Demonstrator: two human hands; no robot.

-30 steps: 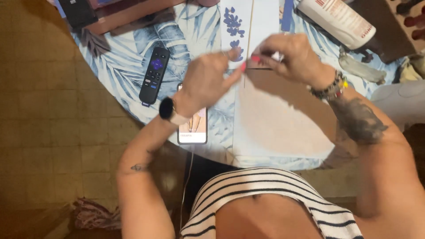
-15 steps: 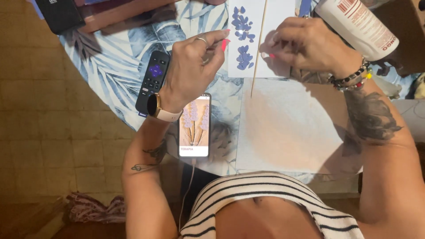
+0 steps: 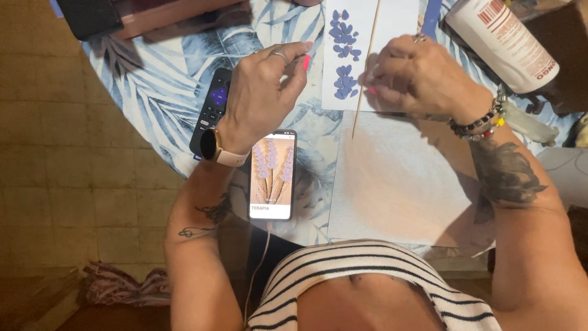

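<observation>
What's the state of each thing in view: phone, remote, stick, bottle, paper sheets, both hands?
phone: screen on, showing a purple flower picture, cable plugged in.
remote: lying flat, partly under the left wrist.
wooden stick: held tilted, tip down near the blank sheet's top edge.
white bottle: lying on its side.
flower strip: flat, purple petals on it.
blank sheet: flat, unmarked.
left hand: empty, fingers loosely curled.
right hand: pinching the stick.
</observation>
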